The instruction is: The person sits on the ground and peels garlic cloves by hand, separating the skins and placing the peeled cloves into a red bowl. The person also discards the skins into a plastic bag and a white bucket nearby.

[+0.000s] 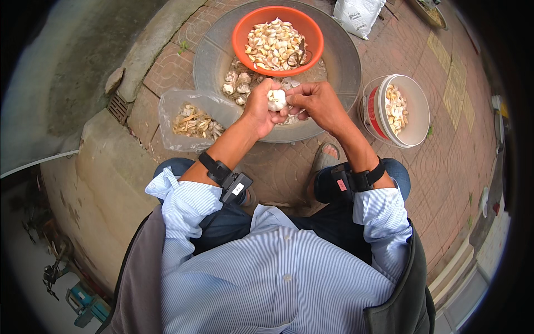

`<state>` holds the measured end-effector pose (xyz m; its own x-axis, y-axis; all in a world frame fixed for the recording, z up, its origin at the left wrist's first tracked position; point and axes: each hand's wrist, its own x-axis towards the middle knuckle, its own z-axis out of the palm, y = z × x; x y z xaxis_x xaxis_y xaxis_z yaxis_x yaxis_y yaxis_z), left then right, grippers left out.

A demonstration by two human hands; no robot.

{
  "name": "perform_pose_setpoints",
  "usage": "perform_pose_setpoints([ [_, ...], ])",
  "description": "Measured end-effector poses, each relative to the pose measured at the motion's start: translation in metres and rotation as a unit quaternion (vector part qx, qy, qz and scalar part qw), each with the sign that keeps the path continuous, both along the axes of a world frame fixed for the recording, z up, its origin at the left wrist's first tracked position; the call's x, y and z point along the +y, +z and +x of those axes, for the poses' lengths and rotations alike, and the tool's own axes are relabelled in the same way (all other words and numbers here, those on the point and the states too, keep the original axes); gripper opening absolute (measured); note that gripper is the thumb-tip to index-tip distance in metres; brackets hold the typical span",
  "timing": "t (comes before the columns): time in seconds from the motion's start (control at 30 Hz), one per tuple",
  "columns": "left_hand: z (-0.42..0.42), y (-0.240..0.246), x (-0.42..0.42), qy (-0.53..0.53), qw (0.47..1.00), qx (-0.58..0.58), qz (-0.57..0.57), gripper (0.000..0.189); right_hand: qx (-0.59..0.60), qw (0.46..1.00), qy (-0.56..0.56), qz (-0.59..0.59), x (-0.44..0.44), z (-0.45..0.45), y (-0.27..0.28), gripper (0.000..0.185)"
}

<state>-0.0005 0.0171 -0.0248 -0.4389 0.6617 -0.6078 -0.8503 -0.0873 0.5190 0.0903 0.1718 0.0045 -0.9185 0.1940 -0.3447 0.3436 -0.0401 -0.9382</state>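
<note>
A whole white garlic bulb point(276, 100) is held in my left hand point(260, 109), its top turned up towards me. The thumb and forefinger of my right hand point(318, 102) pinch at the bulb's right edge; whether a bit of skin is between them is too small to tell. Both hands are over the near part of a wide round metal pan point(346, 54). Several unbroken garlic bulbs point(240, 85) lie in the pan, left of my hands. Loose papery skins point(290, 83) show behind and below my fingers.
An orange basin point(236, 39) of loose cloves point(273, 44) stands in the pan, with dark-handled scissors point(298, 57) on the cloves. Left is a clear plastic bag point(167, 121) of dry stalks point(196, 123). Right, a tilted white bucket point(419, 108) contains cloves point(396, 109). A white sack point(358, 16) stands behind.
</note>
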Motion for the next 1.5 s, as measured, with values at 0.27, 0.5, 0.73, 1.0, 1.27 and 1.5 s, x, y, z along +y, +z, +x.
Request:
perform_pose_setpoints([
  [0.27,0.004,-0.001,-0.001,-0.019,1.000,0.013,-0.008,0.027,-0.046,0.998,0.019,-0.024,0.004,-0.001,0.003,0.021],
  [0.5,0.006,0.001,0.001,-0.044,0.999,-0.017,0.004,0.027,-0.071,0.997,0.011,-0.005,0.009,0.000,0.000,0.022],
  [0.73,0.005,0.004,0.002,0.006,1.000,0.005,-0.012,0.027,-0.035,0.999,0.019,-0.029,0.008,0.001,0.004,0.022],
  [1.0,0.007,0.001,0.001,-0.024,1.000,0.004,-0.016,0.028,-0.087,0.993,0.023,-0.071,0.012,0.000,-0.004,0.022],
  [1.27,0.005,-0.002,0.001,-0.007,1.000,-0.011,0.007,0.029,-0.051,0.999,0.008,-0.015,0.010,0.001,-0.010,0.021],
  [1.5,0.004,-0.001,0.006,0.064,0.998,0.001,0.025,0.029,0.125,0.966,-0.021,0.227,-0.005,0.004,0.000,0.019],
])
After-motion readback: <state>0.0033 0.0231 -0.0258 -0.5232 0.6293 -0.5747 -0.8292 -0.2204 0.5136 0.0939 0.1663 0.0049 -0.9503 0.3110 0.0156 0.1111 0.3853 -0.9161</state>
